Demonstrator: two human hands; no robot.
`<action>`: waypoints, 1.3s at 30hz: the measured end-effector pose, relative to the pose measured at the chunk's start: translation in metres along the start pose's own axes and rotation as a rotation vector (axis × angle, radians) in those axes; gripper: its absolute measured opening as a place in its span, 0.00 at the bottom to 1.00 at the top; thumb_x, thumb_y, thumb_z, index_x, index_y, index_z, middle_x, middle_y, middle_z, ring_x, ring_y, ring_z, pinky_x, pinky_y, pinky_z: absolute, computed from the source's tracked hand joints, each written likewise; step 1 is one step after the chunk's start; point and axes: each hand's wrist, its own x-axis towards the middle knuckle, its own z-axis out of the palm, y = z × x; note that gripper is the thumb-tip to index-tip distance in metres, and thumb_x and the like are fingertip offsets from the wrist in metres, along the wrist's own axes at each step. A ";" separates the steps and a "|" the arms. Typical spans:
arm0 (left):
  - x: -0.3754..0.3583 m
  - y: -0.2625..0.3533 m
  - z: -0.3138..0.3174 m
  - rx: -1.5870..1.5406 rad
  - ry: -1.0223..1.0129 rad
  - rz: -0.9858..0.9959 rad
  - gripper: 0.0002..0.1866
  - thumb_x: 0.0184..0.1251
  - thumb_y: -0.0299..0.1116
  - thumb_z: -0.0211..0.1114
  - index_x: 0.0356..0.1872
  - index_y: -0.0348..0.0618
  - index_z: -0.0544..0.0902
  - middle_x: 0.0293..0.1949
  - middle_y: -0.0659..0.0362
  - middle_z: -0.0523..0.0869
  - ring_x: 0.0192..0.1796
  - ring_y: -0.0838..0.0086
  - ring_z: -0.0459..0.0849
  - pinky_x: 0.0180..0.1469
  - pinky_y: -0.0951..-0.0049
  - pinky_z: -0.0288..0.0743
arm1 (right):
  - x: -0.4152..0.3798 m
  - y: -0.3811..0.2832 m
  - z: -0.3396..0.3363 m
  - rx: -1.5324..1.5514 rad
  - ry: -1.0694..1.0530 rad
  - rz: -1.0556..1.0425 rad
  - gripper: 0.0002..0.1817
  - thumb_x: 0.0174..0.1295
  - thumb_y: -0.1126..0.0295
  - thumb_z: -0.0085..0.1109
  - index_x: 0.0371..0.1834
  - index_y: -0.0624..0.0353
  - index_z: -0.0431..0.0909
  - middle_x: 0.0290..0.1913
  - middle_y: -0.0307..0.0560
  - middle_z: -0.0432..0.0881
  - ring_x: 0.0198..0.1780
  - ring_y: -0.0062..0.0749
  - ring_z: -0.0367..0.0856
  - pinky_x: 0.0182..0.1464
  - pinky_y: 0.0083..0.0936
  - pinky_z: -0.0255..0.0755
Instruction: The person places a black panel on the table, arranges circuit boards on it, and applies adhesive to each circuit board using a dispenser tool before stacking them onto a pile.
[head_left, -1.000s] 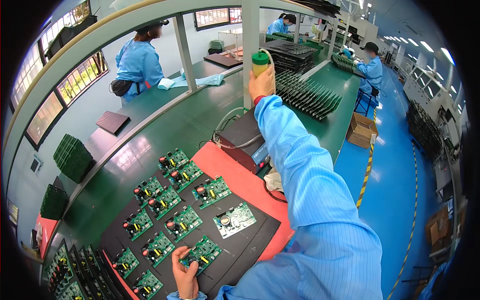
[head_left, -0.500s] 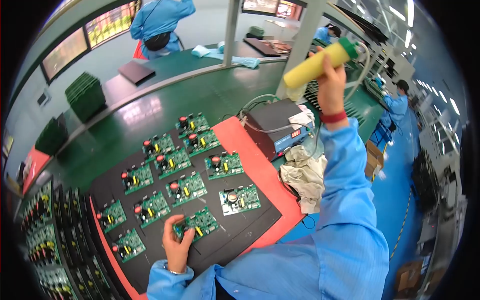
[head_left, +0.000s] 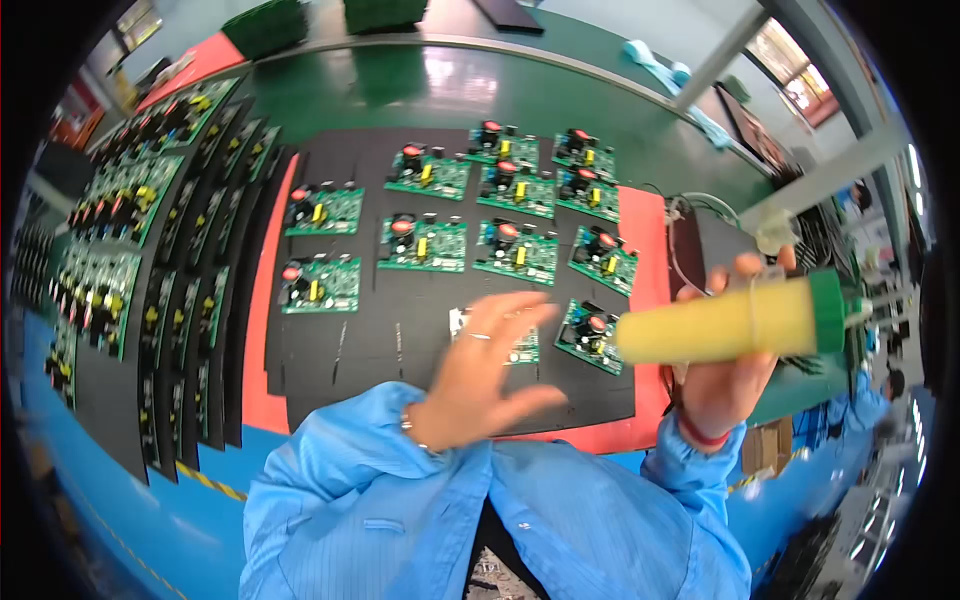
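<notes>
In my right hand (head_left: pixel 722 395) is a fat yellow dispensing syringe (head_left: pixel 755 318) with a green cap and a hose at its end. It lies almost level, its blunt end pointing left, near the rightmost circuit board of the front row (head_left: pixel 590 340). My left hand (head_left: pixel 480 375), fingers spread, hovers over or rests on another green circuit board (head_left: pixel 527 352); contact cannot be made out. The hand hides most of that board. Further green boards, such as one with a red-topped round part (head_left: pixel 422 244), lie in rows on the black mat (head_left: pixel 360 375).
Stacked black trays of circuit boards (head_left: pixel 150 385) stand at the left. Red sheeting (head_left: pixel 268 340) shows around the mat on the green bench (head_left: pixel 330 85). Behind the syringe are a dark box-shaped unit (head_left: pixel 715 240) and a metal post (head_left: pixel 840 175). A co-worker in blue (head_left: pixel 862 405) is at far right.
My view has swung, bringing the trays at left more into sight. The syringe has come down from its raised position to just above the mat. My left hand has released a board and spread its fingers.
</notes>
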 end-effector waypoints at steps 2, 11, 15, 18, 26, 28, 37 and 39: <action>0.012 0.016 0.014 -0.178 -0.067 0.061 0.46 0.52 0.45 0.79 0.69 0.36 0.67 0.67 0.46 0.73 0.69 0.49 0.70 0.69 0.51 0.64 | -0.014 0.007 0.021 0.075 -0.039 0.024 0.54 0.60 0.49 0.72 0.81 0.52 0.45 0.65 0.50 0.67 0.55 0.40 0.73 0.55 0.43 0.75; 0.003 0.008 0.048 -0.379 -0.171 0.131 0.35 0.61 0.34 0.72 0.67 0.34 0.67 0.63 0.44 0.75 0.64 0.47 0.75 0.65 0.53 0.71 | -0.058 0.034 0.015 -0.206 -0.298 0.043 0.59 0.50 0.60 0.79 0.78 0.58 0.43 0.58 0.59 0.76 0.63 0.49 0.77 0.68 0.48 0.67; 0.001 0.004 0.038 -0.345 -0.283 0.063 0.35 0.60 0.35 0.74 0.66 0.36 0.70 0.62 0.46 0.76 0.63 0.49 0.77 0.65 0.54 0.71 | -0.069 0.037 0.013 -0.045 -0.225 0.089 0.49 0.55 0.76 0.69 0.76 0.59 0.44 0.38 0.47 0.81 0.48 0.42 0.83 0.63 0.53 0.69; -0.003 -0.011 0.013 -0.274 -0.087 -0.062 0.29 0.57 0.35 0.76 0.59 0.38 0.78 0.55 0.49 0.79 0.59 0.53 0.77 0.61 0.59 0.71 | -0.065 0.034 0.015 -0.041 -0.049 0.008 0.50 0.57 0.74 0.67 0.78 0.59 0.41 0.34 0.44 0.78 0.35 0.35 0.80 0.52 0.45 0.76; -0.034 -0.065 -0.026 0.123 -0.038 -0.357 0.22 0.58 0.33 0.75 0.55 0.48 0.86 0.52 0.57 0.79 0.55 0.62 0.74 0.59 0.64 0.70 | -0.062 0.051 0.007 0.239 0.008 0.084 0.58 0.55 0.45 0.75 0.79 0.60 0.49 0.34 0.42 0.76 0.34 0.31 0.76 0.46 0.39 0.77; -0.030 -0.062 -0.026 0.122 -0.099 -0.352 0.21 0.58 0.32 0.75 0.55 0.49 0.86 0.54 0.57 0.79 0.55 0.63 0.73 0.60 0.63 0.69 | -0.059 0.052 0.018 0.250 0.021 0.142 0.60 0.51 0.41 0.76 0.79 0.57 0.50 0.34 0.40 0.74 0.35 0.29 0.73 0.52 0.43 0.75; -0.030 -0.062 -0.017 -0.200 -0.011 -0.398 0.17 0.63 0.32 0.72 0.53 0.46 0.85 0.55 0.58 0.80 0.55 0.69 0.79 0.55 0.68 0.74 | -0.054 0.063 0.021 0.222 -0.061 0.015 0.65 0.50 0.33 0.71 0.82 0.54 0.44 0.37 0.44 0.77 0.39 0.34 0.78 0.58 0.48 0.72; -0.025 -0.053 -0.014 -0.578 0.059 -0.580 0.15 0.66 0.33 0.71 0.52 0.45 0.83 0.52 0.59 0.82 0.52 0.73 0.81 0.51 0.71 0.76 | -0.052 0.062 0.021 0.290 -0.094 0.001 0.52 0.56 0.44 0.73 0.77 0.54 0.53 0.37 0.42 0.77 0.38 0.32 0.76 0.53 0.43 0.72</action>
